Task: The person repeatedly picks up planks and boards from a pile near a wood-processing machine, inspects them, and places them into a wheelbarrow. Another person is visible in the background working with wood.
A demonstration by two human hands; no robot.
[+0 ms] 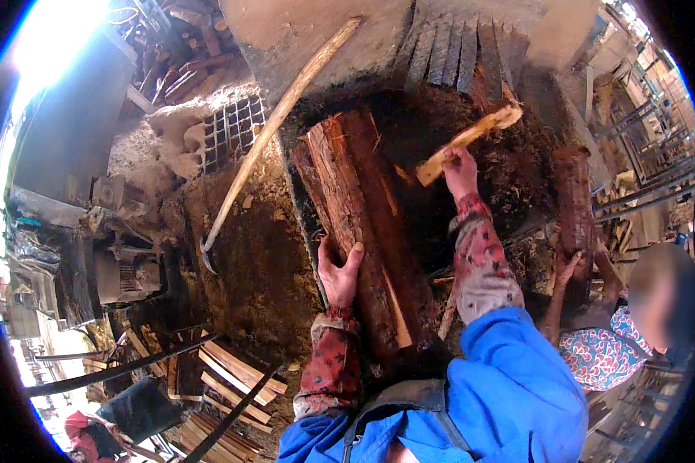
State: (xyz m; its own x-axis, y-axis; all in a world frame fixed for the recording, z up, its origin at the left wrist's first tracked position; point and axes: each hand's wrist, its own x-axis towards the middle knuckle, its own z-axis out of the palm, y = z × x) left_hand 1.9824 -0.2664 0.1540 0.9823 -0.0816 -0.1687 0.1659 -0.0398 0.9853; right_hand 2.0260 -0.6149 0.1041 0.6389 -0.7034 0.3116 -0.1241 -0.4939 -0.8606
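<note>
My left hand (340,272) grips the left edge of a long bark-covered wood slab (336,174), its thumb lying on the bark. Against that slab's right side lies a second, darker reddish wood slab (382,208). Farther off to the right, my right hand (461,174) is closed round a pale, narrow, splintered wood strip (483,131), which slants up to the right above dark, bark-littered ground. The fingers of my left hand are partly hidden beyond the slab's edge.
A long curved wooden pole with a metal hook (274,123) leans at the left. At the right, a co-worker's hands (567,270) hold an upright bark log (573,185). Ridged metal plates (448,54) stand at the far side; sawn strips (239,374) lie lower left beside dark bars (123,369).
</note>
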